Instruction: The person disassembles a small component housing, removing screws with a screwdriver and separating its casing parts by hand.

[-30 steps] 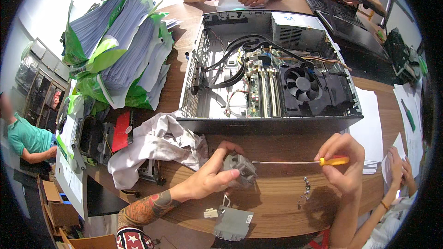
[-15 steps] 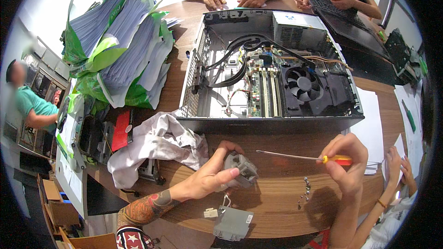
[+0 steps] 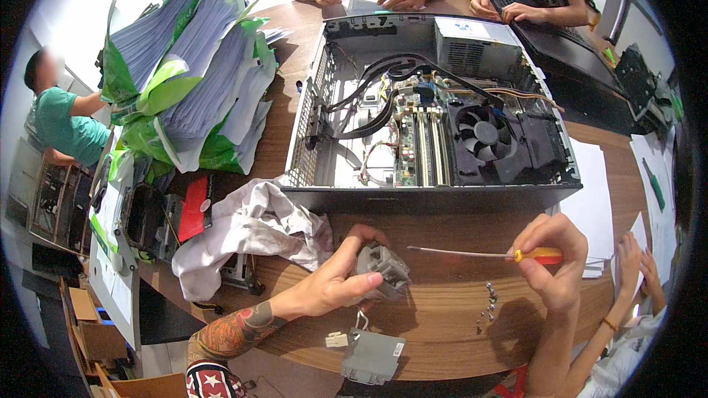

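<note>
Above the table's near edge, my left hand [image 3: 346, 276] is closed around a grey, boxy slotted plastic part [image 3: 385, 273]. To its right, my right hand [image 3: 553, 258] pinches the yellow and red handle of a screwdriver [image 3: 464, 253]. The long thin shaft points left, its tip just short of the grey part and not touching it. Small screws [image 3: 490, 298] lie loose on the wood between my hands. Below my left hand is a flat grey metal box [image 3: 372, 356] with a short cable and a white connector [image 3: 336, 340].
Beyond my hands stands an open computer case [image 3: 435, 197] with cables, a fan and a board. A white cloth [image 3: 254, 236] and a tall stack of papers in green covers [image 3: 184, 81] sit left. Another person's hands [image 3: 638, 269] rest near white sheets [image 3: 590, 191] at right.
My hands and the screwdriver hold nearly the same place. Across the table, a person's hands have come down to a black keyboard. The person in green at left has shifted toward the paper stack.
</note>
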Available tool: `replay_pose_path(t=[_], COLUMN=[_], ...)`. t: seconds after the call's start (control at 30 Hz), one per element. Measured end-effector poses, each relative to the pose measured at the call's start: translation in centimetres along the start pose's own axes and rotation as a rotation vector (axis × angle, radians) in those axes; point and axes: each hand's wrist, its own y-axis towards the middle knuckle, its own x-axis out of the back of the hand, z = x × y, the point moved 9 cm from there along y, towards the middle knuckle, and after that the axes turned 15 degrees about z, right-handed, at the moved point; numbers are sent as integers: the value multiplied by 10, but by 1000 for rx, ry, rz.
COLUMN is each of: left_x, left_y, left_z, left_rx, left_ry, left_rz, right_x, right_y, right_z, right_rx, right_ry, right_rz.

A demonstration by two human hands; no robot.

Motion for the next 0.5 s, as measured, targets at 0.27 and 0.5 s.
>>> replay_pose_path(t=[0.27,0.5], left_x=[0,-14], left_y=[-2,-5], left_z=[4,-16], left_rx=[92,-140], left_ry=[147,561], left_rz=[-33,23], right_x=[-21,-86], right_y=[3,6], right_z=[-5,10], right_rx=[13,223], right_ry=[-93,-436], right_rz=[37,193])
